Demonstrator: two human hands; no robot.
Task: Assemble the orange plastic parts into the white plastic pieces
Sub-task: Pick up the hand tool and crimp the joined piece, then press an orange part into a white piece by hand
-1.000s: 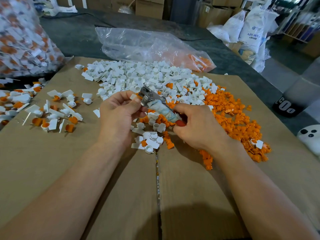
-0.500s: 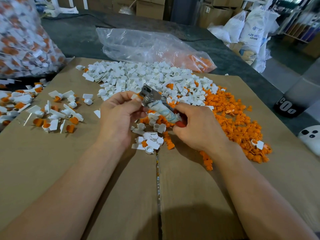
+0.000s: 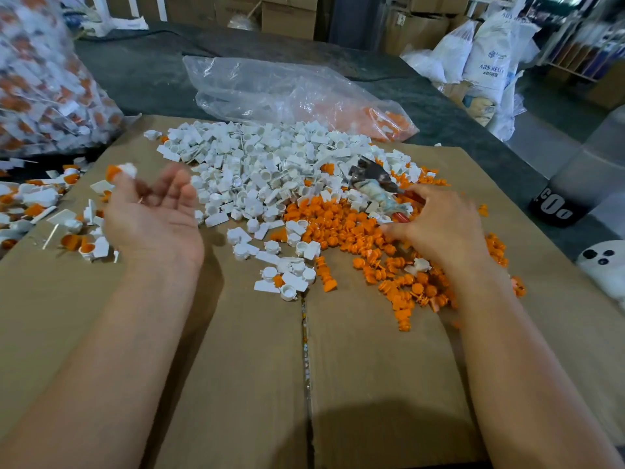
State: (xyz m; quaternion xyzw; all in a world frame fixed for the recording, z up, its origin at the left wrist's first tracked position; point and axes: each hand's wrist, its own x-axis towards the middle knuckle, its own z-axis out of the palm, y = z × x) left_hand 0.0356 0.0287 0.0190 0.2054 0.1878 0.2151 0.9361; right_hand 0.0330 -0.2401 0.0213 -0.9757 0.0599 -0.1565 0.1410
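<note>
A heap of white plastic pieces (image 3: 263, 164) lies on the cardboard sheet (image 3: 236, 367), and the orange parts (image 3: 338, 225) spread to its right. My left hand (image 3: 152, 214) is at the left, palm up with relaxed fingers. A blurred assembled orange-and-white piece (image 3: 121, 170) is at its fingertips; whether it touches them I cannot tell. My right hand (image 3: 436, 228) rests over the orange parts and grips a tape-wrapped metal tool (image 3: 372, 179) by its red handle. Finished pieces (image 3: 77, 238) lie scattered at the left.
A clear plastic bag (image 3: 287, 89) with some orange parts lies behind the heaps. A large bag of assembled pieces (image 3: 40, 79) stands at the far left. A black container (image 3: 554, 204) and a white object (image 3: 605, 265) sit off the cardboard's right edge.
My hands have parted. The left hand swung left and opened, with the assembled piece at its fingertips. The right hand carried the tool right and down onto the orange parts.
</note>
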